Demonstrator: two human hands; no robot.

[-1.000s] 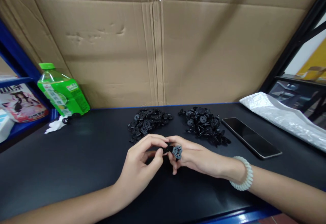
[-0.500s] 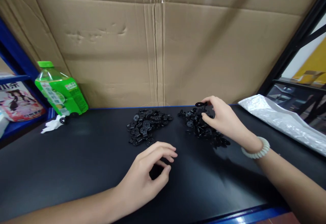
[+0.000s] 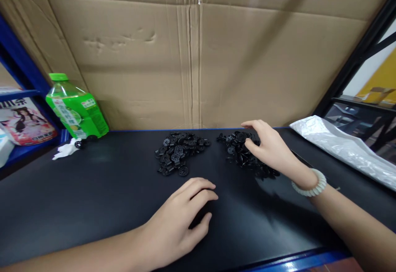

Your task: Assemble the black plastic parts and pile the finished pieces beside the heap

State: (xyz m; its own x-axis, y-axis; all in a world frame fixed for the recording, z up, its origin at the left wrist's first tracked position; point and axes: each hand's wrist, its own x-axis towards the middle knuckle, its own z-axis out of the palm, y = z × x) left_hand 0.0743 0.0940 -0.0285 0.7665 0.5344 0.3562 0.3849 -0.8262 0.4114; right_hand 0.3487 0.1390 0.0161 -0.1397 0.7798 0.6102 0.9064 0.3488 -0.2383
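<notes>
My right hand (image 3: 268, 145) hovers over the back of the right-hand pile of small black plastic discs (image 3: 244, 156). Thumb and index finger are spread apart, with nothing visible between them; the other fingers are partly hidden. My left hand (image 3: 182, 214) is low over the black table, its fingers loosely curved and the thumb apart, holding nothing that I can see. Beyond it lies a second pile of black plastic parts with round, perforated wheel-like ends (image 3: 177, 152).
On the far left a green-labelled bottle (image 3: 78, 109) stands by a crumpled white tissue (image 3: 66, 149) and a loose black wheel part (image 3: 79, 144). A silvery plastic bag (image 3: 337, 146) lies along the right edge. Cardboard (image 3: 139, 66) walls off the back.
A black disc that was at my right fingertips is no longer seen there. My left hand's thumb and fingers have spread wider, and the hand has shifted slightly nearer.
</notes>
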